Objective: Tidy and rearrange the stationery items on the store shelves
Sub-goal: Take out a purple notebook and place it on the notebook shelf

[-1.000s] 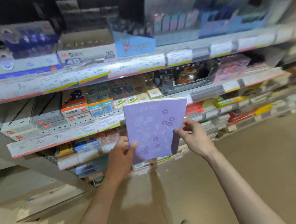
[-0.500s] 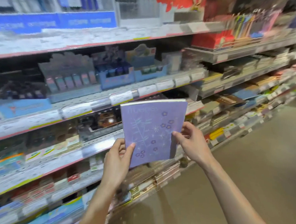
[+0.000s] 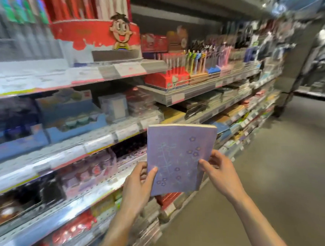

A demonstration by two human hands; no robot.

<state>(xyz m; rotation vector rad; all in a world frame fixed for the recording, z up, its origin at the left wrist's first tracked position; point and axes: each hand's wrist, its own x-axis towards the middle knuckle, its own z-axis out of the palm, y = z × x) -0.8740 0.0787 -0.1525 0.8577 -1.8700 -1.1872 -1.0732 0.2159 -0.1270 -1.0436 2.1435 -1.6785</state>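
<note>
**Notebook held up, shelf slot still to be chosen**

Store shelving (image 3: pixel 157 97) runs along the left of the aisle and recedes to the right, tiered and crowded with blurred stock; a red display stand with a cartoon boy's face (image 3: pixel 99 35) sits on the upper tier; flat stacks, probably notebooks, fill the lower tiers further down the aisle. Both hands hold a lilac softcover notebook with small purple flowers (image 3: pixel 179 157) upright in mid-air, clear of every shelf, long axis vertical, cover towards the camera; the left hand (image 3: pixel 138 186) pinches its lower left edge, thumb on the cover; the right hand (image 3: pixel 217 169) grips its right edge. The shelves lie to the left and ahead, so the left hand is nearer them.
</note>
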